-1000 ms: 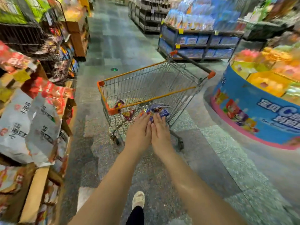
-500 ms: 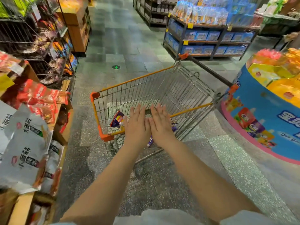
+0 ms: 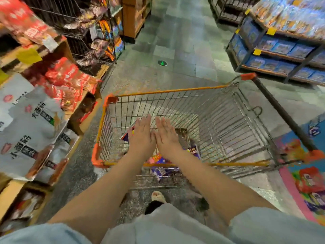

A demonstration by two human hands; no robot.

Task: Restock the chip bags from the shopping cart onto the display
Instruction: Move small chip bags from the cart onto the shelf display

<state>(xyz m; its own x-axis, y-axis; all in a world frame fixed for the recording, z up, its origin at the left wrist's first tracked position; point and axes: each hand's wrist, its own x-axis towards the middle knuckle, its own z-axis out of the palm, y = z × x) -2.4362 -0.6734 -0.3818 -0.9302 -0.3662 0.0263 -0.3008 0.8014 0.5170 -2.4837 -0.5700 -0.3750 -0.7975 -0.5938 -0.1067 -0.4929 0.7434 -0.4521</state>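
Observation:
A wire shopping cart [image 3: 219, 120] with orange rim trim stands in the aisle right in front of me. Purple and blue chip bags [image 3: 161, 162] lie in its near end, mostly hidden under my arms. My left hand [image 3: 141, 138] and my right hand [image 3: 166, 136] reach side by side down into the basket above the bags, fingers straight and flat, holding nothing. The snack display [image 3: 31, 110] with red and white-grey bags rises at the left.
A round blue and pink promotional stand [image 3: 309, 178] sits close to the cart's right side. Shelves of blue packs [image 3: 281, 48] line the far right. Wire racks of snacks [image 3: 91, 37] stand at the back left. Grey tiled aisle floor [image 3: 175, 50] runs ahead.
I have stepped closer, and the cart now lies below me. Both hands have passed over the near rim and down into the basket, still flat and together.

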